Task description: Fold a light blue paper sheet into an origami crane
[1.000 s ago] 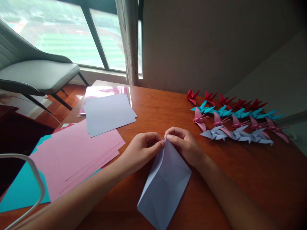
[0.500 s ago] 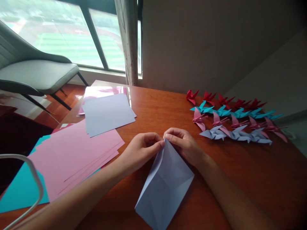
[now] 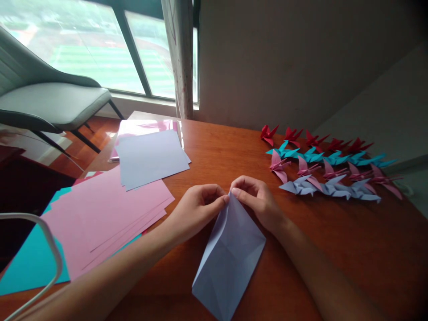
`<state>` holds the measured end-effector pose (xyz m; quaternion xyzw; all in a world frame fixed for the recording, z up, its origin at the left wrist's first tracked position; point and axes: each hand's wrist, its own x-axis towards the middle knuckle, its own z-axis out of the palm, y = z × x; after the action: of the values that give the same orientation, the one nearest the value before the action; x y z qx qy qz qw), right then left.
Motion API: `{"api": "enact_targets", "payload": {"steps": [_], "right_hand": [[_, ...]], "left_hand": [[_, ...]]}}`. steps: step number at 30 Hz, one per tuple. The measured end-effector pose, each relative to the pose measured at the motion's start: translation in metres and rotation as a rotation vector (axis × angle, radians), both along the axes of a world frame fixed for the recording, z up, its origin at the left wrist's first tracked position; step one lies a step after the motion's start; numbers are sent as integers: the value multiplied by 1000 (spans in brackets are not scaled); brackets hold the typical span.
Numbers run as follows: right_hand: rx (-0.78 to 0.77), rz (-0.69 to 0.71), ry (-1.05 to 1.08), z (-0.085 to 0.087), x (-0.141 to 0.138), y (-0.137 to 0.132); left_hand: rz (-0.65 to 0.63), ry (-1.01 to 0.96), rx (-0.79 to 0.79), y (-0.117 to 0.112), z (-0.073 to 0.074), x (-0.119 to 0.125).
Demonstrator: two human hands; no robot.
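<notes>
A creased pale lavender paper lies on the wooden table, folded into a diamond shape with its far tip raised. My left hand and my right hand both pinch that far tip between thumb and fingers, the two hands meeting at the point. The paper's near corner rests on the table towards me.
Rows of finished paper cranes in red, teal, pink and lavender lie at the right. Flat sheets sit at the left: lavender, pink and teal. A grey chair stands by the window; a white cable curves at lower left.
The paper's lower part shifted slightly left and right while both hands stayed pinched on its tip; little else has moved.
</notes>
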<state>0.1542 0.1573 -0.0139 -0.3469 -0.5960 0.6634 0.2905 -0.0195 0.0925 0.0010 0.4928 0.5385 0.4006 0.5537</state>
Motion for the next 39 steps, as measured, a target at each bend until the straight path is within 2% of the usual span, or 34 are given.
{"api": "enact_targets", "payload": {"steps": [9,21,25,33,39], "right_hand": [[242,-18,-131,-2,-1,1],[311,-37,-184,-3,-2,0],[249,-28,-150,-1,-2,0],[-134,46,8,-2,1,2],[-202,84,38,-3,3,3]], "left_hand": [[-29,144,76,-2,-2,0],[-44,162,80,-2,-2,0],[-44,133,62,-1,-1,0],[-41,77,45,-2,-3,0],[-41,20,25,-1,-5,-1]]}}
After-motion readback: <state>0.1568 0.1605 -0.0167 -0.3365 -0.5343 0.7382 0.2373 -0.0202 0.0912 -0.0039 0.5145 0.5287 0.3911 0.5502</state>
